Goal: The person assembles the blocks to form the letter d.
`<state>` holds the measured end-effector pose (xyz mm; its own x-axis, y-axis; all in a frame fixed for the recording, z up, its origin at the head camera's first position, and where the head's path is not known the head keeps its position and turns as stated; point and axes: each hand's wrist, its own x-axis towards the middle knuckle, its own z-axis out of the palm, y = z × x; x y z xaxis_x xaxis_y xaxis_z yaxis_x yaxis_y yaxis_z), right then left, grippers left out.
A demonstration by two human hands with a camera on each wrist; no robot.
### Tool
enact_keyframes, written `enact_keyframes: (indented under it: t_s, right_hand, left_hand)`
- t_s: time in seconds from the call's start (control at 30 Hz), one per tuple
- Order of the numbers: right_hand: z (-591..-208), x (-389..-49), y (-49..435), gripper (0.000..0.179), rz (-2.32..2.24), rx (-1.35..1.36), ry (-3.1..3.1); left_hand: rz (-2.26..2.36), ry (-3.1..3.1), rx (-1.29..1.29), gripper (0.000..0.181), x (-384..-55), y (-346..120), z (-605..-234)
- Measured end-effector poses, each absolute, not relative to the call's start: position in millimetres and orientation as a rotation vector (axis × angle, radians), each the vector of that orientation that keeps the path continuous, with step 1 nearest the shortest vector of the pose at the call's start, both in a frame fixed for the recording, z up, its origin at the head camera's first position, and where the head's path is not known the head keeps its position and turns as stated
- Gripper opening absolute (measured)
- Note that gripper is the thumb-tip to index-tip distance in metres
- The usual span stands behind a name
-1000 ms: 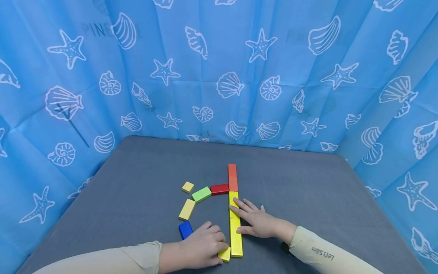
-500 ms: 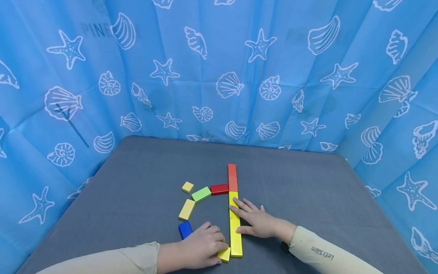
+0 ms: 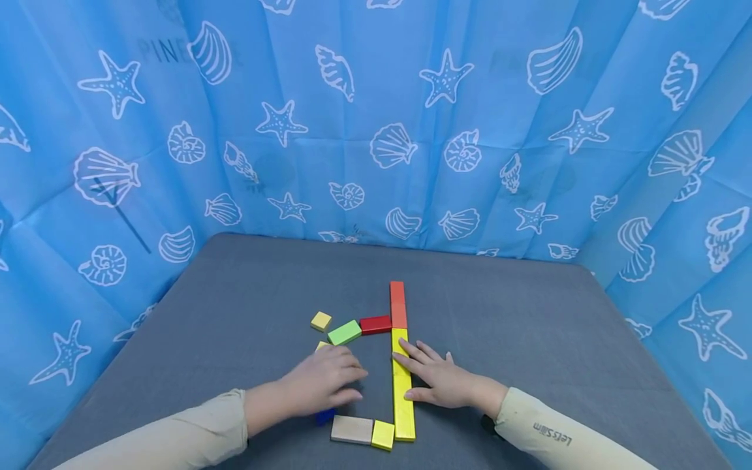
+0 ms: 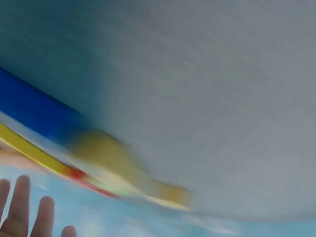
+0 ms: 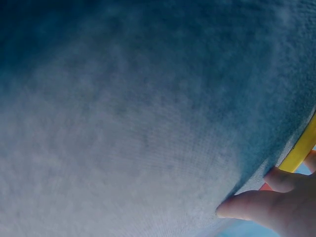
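My left hand [image 3: 317, 384] is above the ring of blocks, fingers loosely extended and holding nothing. It overlaps a blue block [image 3: 325, 417] and a pale yellow block [image 3: 322, 346], both mostly hidden beneath it. In front of it lie a beige block [image 3: 351, 429] and a small yellow block [image 3: 383, 435], end to end. My right hand [image 3: 443, 378] rests its spread fingers on a straight yellow strip [image 3: 403, 406] of blocks. An orange block [image 3: 398, 304] extends that strip at the far end. A red block [image 3: 375, 324] and a green block [image 3: 344, 332] curve away leftward from it.
A small pale yellow block [image 3: 320, 320] lies apart, behind the green one. All the blocks lie flat on a grey cloth-covered table [image 3: 517, 313]. A blue curtain [image 3: 364, 98] with white seashells hangs around the back and sides.
My left hand has let go of the small yellow block and moved up and left, uncovering the beige block and now covering the blue and pale yellow ones. The right hand stays put.
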<state>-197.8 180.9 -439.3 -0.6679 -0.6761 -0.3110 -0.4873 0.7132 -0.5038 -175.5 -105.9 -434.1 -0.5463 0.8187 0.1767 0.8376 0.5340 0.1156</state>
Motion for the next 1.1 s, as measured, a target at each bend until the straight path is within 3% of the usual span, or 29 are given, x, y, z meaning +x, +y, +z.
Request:
enact_keyframes:
  t_s: [0.2,0.33,0.53,1.1]
  right_hand:
    - [-437,-199,180,0.072,-0.519,-0.886,2.435]
    - [-438,-199,179,0.071,-0.529,-0.877,2.429]
    - [-439,-197,179,0.074,-0.597,-0.867,2.401]
    - [-437,-212,175,0.074,-0.507,-0.817,2.478]
  left_hand:
    - [-0.213,-2.69,-1.054,0.039,-231,-158,-437]
    - [-0.222,-2.804,-1.001,0.051,-249,-177,-445]
    - [-0.234,-2.919,-1.078,0.055,-257,-181,-454]
    - [-0.213,-2.839,-1.106,0.04,-269,-183,-458]
